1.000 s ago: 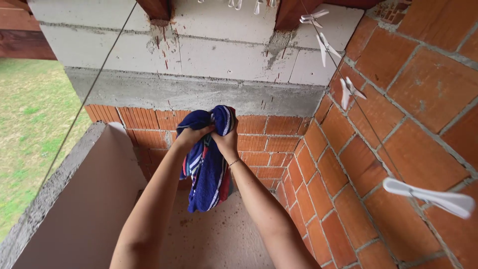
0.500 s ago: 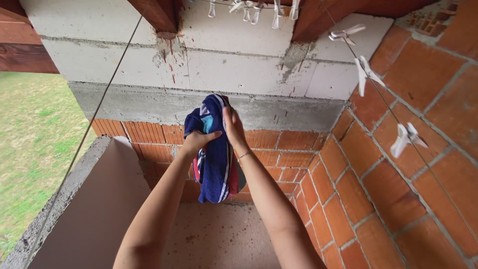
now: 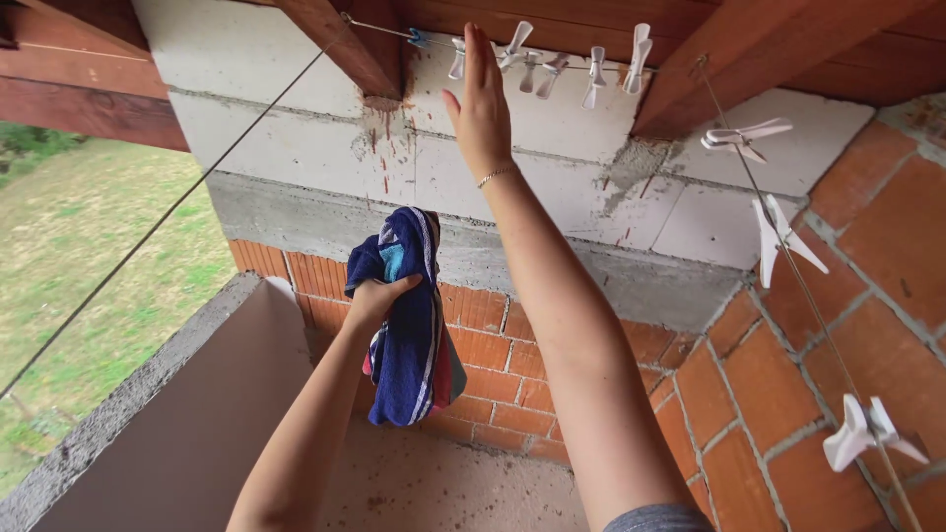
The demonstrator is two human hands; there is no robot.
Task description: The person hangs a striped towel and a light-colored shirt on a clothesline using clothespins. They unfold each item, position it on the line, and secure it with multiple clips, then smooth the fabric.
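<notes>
Left hand clenched round the bunched towel, soft, floppy, probably damp-heavy; best grabbed by a corner. Right hand released, fingers flat, up by the pegs.

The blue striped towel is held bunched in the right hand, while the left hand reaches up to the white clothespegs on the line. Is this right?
Not quite: the hands are swapped. The head view shows the blue striped towel bunched in the left hand, while the right hand reaches up, open, to the white clothespegs on the line.
</notes>
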